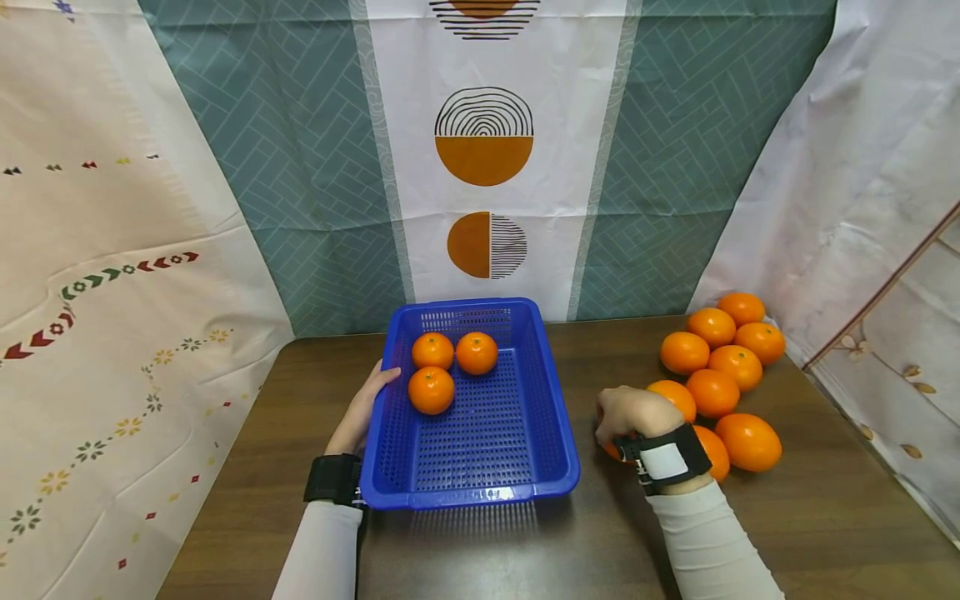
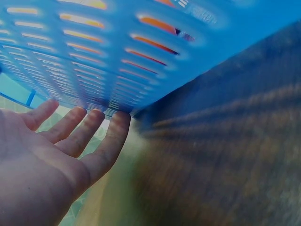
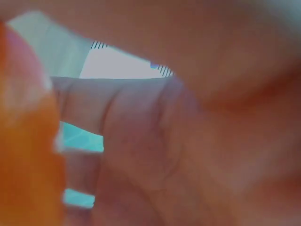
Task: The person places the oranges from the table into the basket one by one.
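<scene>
In the head view a blue plastic basket (image 1: pixel 480 493) stands at the centre of the table with three oranges (image 1: pixel 431 390) at its far left. My left hand (image 1: pixel 367 406) holds the basket's left side, a digit over the rim. The left wrist view shows four slightly bent fingers (image 2: pixel 110 146) against the slotted outer wall (image 2: pixel 94 61). Beside the pile at the right, my right hand (image 1: pixel 633 412) grips an orange (image 1: pixel 611 451), largely hidden under it. Up close, that orange (image 3: pixel 30 165) fills the left of the right wrist view, a nail against it.
Several loose oranges (image 1: pixel 714 392) are grouped on the right part of the brown wooden table (image 1: pixel 465 558). One larger-looking orange (image 1: pixel 748 442) lies nearest the front right. Patterned cloth (image 1: pixel 487 192) hangs along the back and both sides.
</scene>
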`<action>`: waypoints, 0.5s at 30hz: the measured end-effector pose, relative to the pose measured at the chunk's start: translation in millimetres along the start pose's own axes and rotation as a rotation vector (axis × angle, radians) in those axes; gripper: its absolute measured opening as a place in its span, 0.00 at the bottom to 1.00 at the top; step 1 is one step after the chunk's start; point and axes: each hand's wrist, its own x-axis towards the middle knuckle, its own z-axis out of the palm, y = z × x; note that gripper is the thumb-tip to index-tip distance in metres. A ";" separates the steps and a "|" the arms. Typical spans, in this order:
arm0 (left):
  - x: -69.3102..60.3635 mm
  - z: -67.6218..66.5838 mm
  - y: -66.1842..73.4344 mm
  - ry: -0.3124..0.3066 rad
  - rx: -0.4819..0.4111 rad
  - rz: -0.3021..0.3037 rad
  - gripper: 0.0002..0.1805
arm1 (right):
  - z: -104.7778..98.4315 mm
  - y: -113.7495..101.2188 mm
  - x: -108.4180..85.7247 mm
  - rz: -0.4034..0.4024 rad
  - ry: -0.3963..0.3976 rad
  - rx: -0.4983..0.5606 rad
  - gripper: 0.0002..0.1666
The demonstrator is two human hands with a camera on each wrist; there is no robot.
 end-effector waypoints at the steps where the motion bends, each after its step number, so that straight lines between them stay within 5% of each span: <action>1: 0.0 0.0 -0.1 0.000 0.002 0.001 0.34 | 1.9 3.0 3.8 -0.017 0.000 0.007 0.17; 5: 0.3 0.2 -0.1 0.000 -0.003 0.006 0.34 | -1.2 -0.4 4.8 -0.096 0.034 0.017 0.18; 10: 0.2 0.4 -0.5 -0.007 -0.015 0.007 0.34 | -19.6 -30.0 -18.2 -0.147 0.100 -0.006 0.21; 15: 0.3 0.6 -0.7 -0.009 -0.012 -0.002 0.34 | -16.9 -32.8 -17.1 -0.221 0.085 0.031 0.23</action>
